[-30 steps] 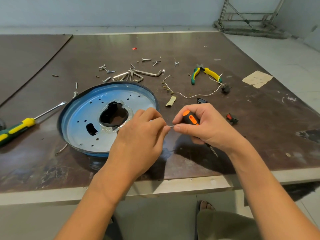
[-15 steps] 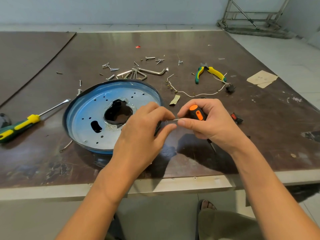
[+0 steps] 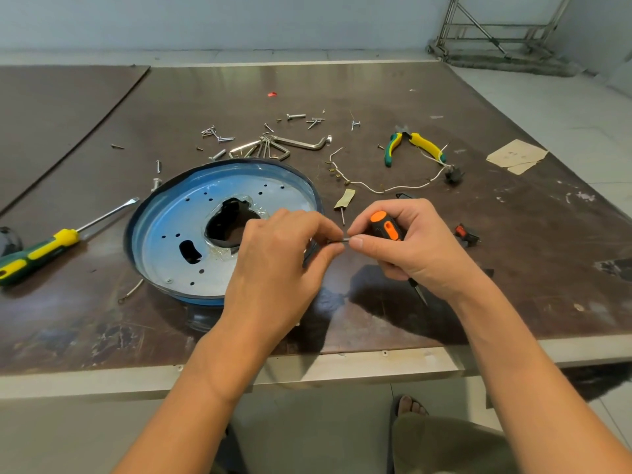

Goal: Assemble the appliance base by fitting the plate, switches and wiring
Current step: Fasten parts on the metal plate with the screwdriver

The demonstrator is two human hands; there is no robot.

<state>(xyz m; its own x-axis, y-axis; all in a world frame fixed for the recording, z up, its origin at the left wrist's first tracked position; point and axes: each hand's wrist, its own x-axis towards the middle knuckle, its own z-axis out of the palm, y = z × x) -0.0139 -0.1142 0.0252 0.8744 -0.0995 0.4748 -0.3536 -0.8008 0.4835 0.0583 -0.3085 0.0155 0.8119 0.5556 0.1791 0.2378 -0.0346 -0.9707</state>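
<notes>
You face a worn brown desk (image 3: 513, 302) with a pale metal front edge. Behind it is a plain pale wall (image 3: 239, 22), light floor tiles (image 3: 564, 107) lie to your right, and a metal frame (image 3: 496, 32) stands in the far corner.

— Where did the base plate (image 3: 171, 234) sit?
— On the table (image 3: 342, 83), left of centre, with the long screwdriver (image 3: 51, 248) further left.
— And behind it?
— The hex keys (image 3: 273, 147) and loose screws (image 3: 219, 138). The pliers (image 3: 410, 145) lay far right, with the wire (image 3: 376, 189) nearer than them.
— The hands?
— The left hand (image 3: 280, 268) was over the plate's right rim. The right hand (image 3: 417, 248), round the short screwdriver (image 3: 384, 229), was beside it, with a small pin (image 3: 338, 240) between them. The switch (image 3: 466, 234) lay right of both.
</notes>
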